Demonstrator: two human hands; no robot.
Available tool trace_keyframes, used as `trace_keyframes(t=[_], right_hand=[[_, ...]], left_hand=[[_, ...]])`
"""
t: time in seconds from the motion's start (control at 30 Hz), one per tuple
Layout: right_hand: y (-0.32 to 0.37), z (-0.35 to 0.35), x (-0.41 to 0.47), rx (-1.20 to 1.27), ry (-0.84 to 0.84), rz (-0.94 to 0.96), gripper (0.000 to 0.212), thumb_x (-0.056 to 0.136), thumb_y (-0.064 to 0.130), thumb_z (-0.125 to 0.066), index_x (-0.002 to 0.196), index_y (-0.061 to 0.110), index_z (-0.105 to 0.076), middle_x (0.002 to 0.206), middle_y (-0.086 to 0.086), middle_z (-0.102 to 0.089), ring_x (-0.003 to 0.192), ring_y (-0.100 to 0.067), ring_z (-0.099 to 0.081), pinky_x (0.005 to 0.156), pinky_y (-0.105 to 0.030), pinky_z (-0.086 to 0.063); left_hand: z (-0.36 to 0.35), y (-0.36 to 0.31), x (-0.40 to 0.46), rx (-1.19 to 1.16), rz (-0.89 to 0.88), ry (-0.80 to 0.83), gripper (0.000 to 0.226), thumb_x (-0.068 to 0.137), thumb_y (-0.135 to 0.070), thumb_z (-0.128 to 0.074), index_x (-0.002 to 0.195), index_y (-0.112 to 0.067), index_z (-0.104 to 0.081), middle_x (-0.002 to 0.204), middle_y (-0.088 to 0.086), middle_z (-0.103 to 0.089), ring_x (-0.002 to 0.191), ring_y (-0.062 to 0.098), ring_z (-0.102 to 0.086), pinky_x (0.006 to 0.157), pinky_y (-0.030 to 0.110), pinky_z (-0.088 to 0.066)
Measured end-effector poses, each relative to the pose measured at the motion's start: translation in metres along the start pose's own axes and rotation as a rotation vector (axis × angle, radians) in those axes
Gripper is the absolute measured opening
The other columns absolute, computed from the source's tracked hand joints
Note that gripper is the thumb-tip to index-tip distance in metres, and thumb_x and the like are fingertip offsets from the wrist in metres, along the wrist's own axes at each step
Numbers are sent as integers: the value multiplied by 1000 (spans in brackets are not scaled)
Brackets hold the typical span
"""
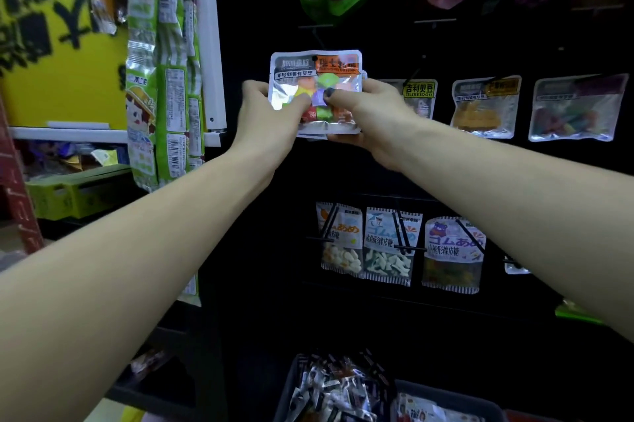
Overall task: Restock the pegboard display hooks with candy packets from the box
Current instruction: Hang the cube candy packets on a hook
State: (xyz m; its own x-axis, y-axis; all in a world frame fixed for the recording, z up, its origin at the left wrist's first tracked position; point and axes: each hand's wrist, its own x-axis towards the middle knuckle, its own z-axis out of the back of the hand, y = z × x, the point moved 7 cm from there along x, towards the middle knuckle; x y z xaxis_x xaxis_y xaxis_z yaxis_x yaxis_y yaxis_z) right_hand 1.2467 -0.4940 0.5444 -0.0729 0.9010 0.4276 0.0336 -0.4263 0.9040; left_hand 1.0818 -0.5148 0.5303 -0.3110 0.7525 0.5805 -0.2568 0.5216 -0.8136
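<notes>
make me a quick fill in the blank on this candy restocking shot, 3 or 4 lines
1. Both hands, left hand and right hand, hold one ____ of mixed-colour candy against the black pegboard.
2. The held packet has a label patch coloured ____ at its top right.
3. In the row below the arms, ____ striped packets hang side by side.
4. The box of packets sits at the ____ edge of the view.

Missing words: packet; orange; three; bottom

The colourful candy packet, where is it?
In the head view, the candy packet is at centre, held against the black pegboard by the left hand and right hand.
</notes>
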Motion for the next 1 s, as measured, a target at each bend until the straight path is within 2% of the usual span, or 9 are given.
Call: trace_keyframes(t=[0.17, 0.27, 0.33, 0.47, 0.57, 0.67, 0.8, 0.87, 1.0], right_hand=[[-3, -2, 5, 0, -24, -1, 25, 96, 12, -71, 120, 4, -67, 111, -13, -76, 93, -29, -76, 59, -32, -61], [-2, 0, 5, 28, -36, 17, 16, 96, 9, -70, 112, 7, -69, 105, -10, -77, 78, -20, -76, 59, -30, -61], [-2, 3, 4, 52, -52, 17, 12, 96, 7, -69, 107, 10, -69, 102, -9, -77, 72, -16, -75, 59, -30, -62], [-8, 4, 8, 42, -55, -5, 10, 96, 8, -69, 106, 9, -68, 108, -13, -76, 82, -22, -75, 62, -32, -64], [-14, 5, 16, 20, -62, -26, 7, 96, 9, -69, 104, 8, -68, 109, -14, -75, 87, -25, -75, 63, -32, -64], [-22, 9, 31, -22, -107, -36, 5, 94, 9, -72, 96, 10, -68, 109, -14, -75, 93, -29, -76, 64, -34, -64], [-38, 14, 57, -117, -195, -54, 19, 83, 18, -80, 99, 12, -70, 103, -11, -77, 93, -31, -75, 86, -49, -63], [-44, 17, 67, -170, -230, -50, 28, 82, 22, -80, 105, 12, -69, 103, -9, -76, 95, -31, -74, 91, -50, -60], [-50, 23, 76, -245, -292, -40, 22, 87, 24, -79, 102, 12, -70, 104, -7, -75, 96, -27, -72, 93, -42, -59]], left_hand=[[0, 0, 6, -9, 21, 18, 42, 96, -33, -74, 122, -16, -45, 109, -6, -62, 101, 11, -67, 95, 37, -58], [-2, 0, 7, 0, -3, 18, 43, 94, -34, -76, 120, -17, -46, 114, -1, -65, 105, 16, -69, 97, 41, -58], [-3, -1, 7, -9, -19, 7, 41, 94, -32, -76, 118, -18, -45, 110, -1, -65, 102, 16, -70, 92, 37, -60], [-6, 1, 8, 1, -33, -41, 40, 94, -30, -75, 116, -19, -44, 103, -6, -62, 97, 14, -69, 82, 30, -57], [-9, 5, 12, 28, -37, -51, 40, 95, -29, -74, 119, -19, -43, 99, -11, -58, 88, 6, -63, 76, 23, -53], [-16, 15, 18, 94, -40, -33, 41, 97, -31, -72, 126, -17, -48, 102, -10, -62, 93, 12, -64, 75, 24, -52], [-33, 31, 31, 207, -33, -19, 41, 99, -31, -68, 132, -16, -49, 119, -1, -66, 100, 17, -65, 69, 22, -48], [-41, 37, 39, 258, -34, -27, 42, 99, -31, -67, 134, -16, -49, 124, 3, -66, 104, 21, -65, 76, 28, -52], [-56, 50, 54, 311, -6, -6, 40, 99, -30, -65, 134, -16, -52, 126, 5, -65, 107, 26, -65, 86, 32, -53]])
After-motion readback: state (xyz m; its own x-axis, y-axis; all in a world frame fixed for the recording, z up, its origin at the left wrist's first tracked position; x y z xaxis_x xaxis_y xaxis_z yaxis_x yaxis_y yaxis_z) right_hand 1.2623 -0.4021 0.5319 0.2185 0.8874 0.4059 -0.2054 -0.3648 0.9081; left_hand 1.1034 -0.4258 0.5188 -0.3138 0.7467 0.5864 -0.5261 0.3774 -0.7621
